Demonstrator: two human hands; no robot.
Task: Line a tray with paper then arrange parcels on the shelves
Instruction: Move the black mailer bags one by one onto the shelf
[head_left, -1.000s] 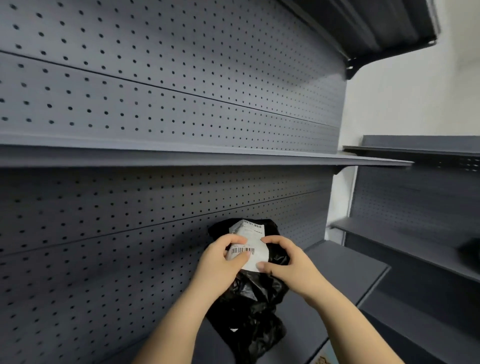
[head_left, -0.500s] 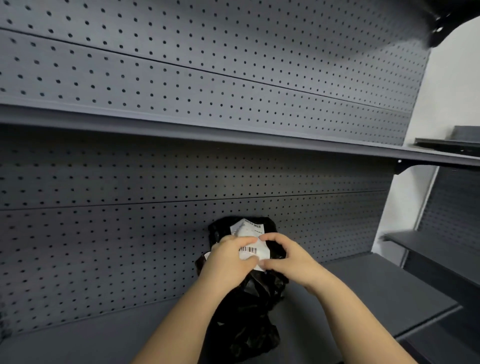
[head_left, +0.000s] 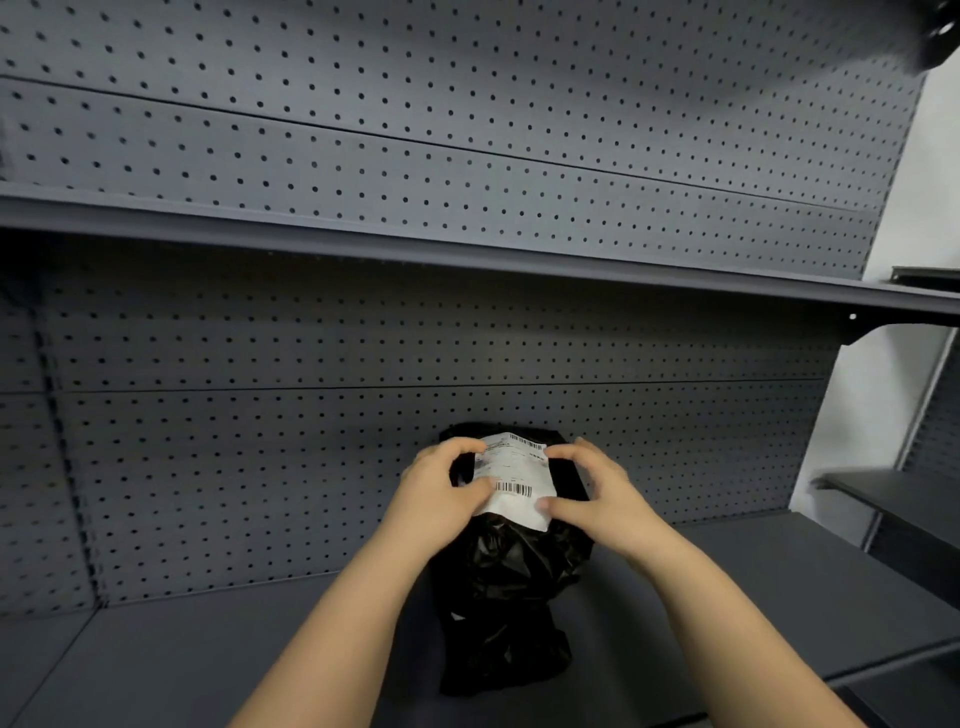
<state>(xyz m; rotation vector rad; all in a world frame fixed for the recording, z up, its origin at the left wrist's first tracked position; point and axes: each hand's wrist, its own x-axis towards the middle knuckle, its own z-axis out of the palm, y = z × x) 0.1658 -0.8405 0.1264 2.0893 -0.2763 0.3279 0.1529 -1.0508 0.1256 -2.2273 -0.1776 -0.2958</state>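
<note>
A black plastic parcel (head_left: 511, 582) with a white barcode label (head_left: 514, 480) lies on the dark grey lower shelf (head_left: 208, 660), its top leaning against the perforated back panel. My left hand (head_left: 441, 491) grips the parcel's upper left side, thumb on the label's left edge. My right hand (head_left: 597, 493) holds the upper right side, fingers at the label's top and bottom right corners. Both forearms reach in from below. No tray or paper is in view.
An upper shelf (head_left: 467, 254) overhangs the parcel. The perforated back panel (head_left: 311, 467) runs behind it. A second shelving unit (head_left: 904, 493) stands at the right, past a white wall (head_left: 872, 415). A vertical upright (head_left: 67, 467) sits at the far left.
The view has swung left and squared up to the shelf. My hands have spread apart on the parcel, uncovering more of the label. The parcel stays in place.
</note>
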